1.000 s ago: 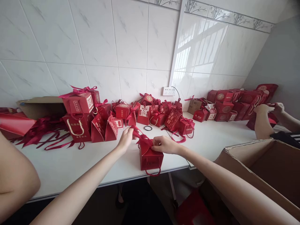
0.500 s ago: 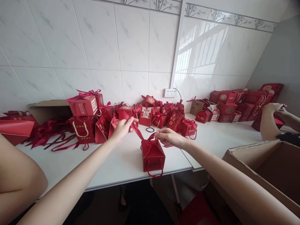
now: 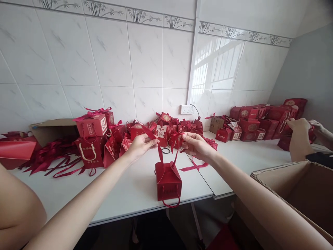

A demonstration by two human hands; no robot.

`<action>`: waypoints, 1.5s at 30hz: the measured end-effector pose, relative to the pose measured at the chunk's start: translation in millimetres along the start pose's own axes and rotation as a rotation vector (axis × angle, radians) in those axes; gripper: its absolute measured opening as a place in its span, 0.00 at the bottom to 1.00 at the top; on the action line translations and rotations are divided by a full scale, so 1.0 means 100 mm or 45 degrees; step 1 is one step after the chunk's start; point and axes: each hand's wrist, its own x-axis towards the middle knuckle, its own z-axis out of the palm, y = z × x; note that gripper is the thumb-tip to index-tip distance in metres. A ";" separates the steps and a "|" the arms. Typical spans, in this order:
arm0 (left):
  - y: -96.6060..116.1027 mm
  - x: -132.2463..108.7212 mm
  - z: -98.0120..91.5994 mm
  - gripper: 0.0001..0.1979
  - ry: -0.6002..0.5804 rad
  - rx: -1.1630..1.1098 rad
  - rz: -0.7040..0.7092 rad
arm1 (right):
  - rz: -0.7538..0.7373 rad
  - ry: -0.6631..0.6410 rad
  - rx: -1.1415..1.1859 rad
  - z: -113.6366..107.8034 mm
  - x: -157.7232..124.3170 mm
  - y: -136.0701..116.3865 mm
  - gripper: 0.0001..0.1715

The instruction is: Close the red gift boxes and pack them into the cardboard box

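A small red gift box (image 3: 168,181) stands on the white desk (image 3: 130,194) just below both hands; the left hand (image 3: 142,145) pinches one end of its red ribbon (image 3: 159,152), the right hand (image 3: 196,146) the other; more red boxes (image 3: 166,130) crowd behind the hands.

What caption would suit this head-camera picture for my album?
Left hand and right hand each hold a red ribbon end above a red gift box on a white table.
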 end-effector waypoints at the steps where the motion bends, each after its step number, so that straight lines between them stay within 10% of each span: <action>1: 0.01 0.01 0.01 0.19 -0.010 0.001 -0.001 | -0.019 -0.005 -0.019 0.01 0.00 -0.02 0.17; 16: 0.25 0.14 0.26 0.13 -0.110 -0.349 0.122 | -0.118 0.070 -0.125 0.16 0.07 -0.11 0.21; 45: 0.33 0.01 0.47 0.18 -0.047 0.445 0.272 | -0.144 0.423 -0.381 0.35 0.19 -0.19 0.32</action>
